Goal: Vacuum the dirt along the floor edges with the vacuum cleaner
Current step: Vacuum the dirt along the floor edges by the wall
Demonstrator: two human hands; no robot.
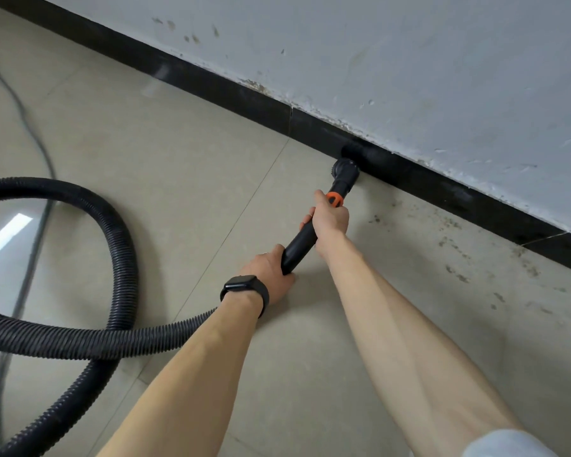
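Note:
A black vacuum wand [299, 247] with an orange collar [335, 198] points up and right to the wall. Its round black brush nozzle [348, 159] presses against the black skirting board [238, 94] where it meets the floor. My right hand [330, 217] grips the wand just below the orange collar. My left hand [271, 267], with a black watch on the wrist, grips the wand's lower end. Dark dirt specks [455, 249] lie on the beige tiles along the skirting to the right of the nozzle.
The black ribbed hose [122, 258] loops over the floor at the left and runs under my left forearm. A thin grey power cord [30, 140] trails along the far left. A scuffed grey-white wall [409, 61] rises above the skirting.

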